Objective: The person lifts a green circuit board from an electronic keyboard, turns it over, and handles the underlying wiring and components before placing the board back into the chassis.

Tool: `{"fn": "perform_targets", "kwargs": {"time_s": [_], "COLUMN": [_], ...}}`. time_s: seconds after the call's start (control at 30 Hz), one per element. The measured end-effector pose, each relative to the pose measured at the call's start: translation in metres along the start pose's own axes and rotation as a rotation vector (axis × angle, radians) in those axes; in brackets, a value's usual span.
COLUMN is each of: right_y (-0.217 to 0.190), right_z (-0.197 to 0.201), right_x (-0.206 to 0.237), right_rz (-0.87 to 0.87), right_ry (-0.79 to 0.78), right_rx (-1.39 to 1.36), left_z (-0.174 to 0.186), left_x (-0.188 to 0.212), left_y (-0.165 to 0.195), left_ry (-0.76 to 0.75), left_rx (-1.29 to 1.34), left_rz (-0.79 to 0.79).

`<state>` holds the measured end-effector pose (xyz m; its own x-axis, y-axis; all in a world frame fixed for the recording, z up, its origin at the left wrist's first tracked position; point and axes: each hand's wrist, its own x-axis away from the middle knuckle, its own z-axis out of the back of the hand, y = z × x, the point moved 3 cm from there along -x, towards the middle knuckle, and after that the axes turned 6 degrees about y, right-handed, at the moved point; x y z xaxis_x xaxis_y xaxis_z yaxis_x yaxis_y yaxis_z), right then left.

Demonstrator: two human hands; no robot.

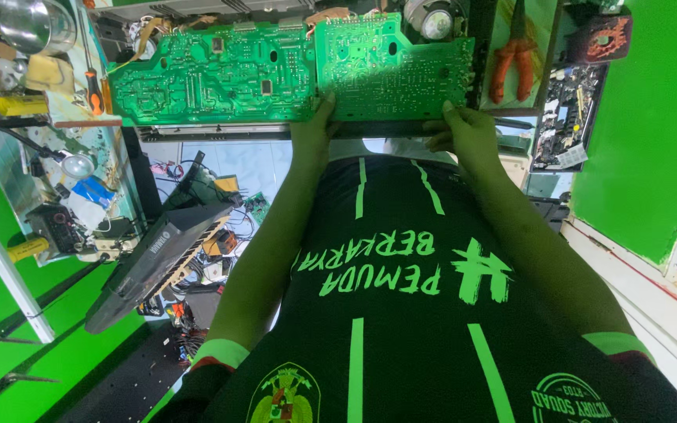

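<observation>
At the bench edge, left hand (313,135) and right hand (464,133) grip 1 green circuit board (389,66).

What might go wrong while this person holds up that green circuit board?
Both hands, left hand and right hand, grip only the lower edge of the right circuit board, so it might tip or slip. It sits against the left circuit board; they could scrape. The pliers beside it could get knocked.
</observation>
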<state>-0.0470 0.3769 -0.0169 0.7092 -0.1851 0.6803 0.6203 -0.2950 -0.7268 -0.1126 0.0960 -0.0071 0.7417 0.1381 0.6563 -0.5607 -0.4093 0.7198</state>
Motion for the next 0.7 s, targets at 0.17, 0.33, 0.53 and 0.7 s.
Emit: {"fn": "perform_targets", "kwargs": {"time_s": [0.17,0.33,0.53,0.7], "right_y": [-0.001,0.002,0.003,0.004], "right_z": [-0.003,-0.005,-0.004,0.0], "right_x": [0.002,0.002,0.003,0.009], "right_rz": [-0.004,0.022,0.068,0.204], "right_ry": [-0.018,-0.003,-0.032,0.015], "right_rx": [0.055,0.154,0.133,0.28], "left_z": [0.004,0.005,0.01,0.009], "left_x": [0.001,0.0,-0.003,-0.002], "left_y": [-0.002,-0.006,-0.01,-0.011], "left_ry": [-0.003,-0.056,0.034,-0.099], "left_rx": [0.071,0.11,0.132,0.235], "left_rz": [0.003,-0.054,-0.01,-0.078]}}
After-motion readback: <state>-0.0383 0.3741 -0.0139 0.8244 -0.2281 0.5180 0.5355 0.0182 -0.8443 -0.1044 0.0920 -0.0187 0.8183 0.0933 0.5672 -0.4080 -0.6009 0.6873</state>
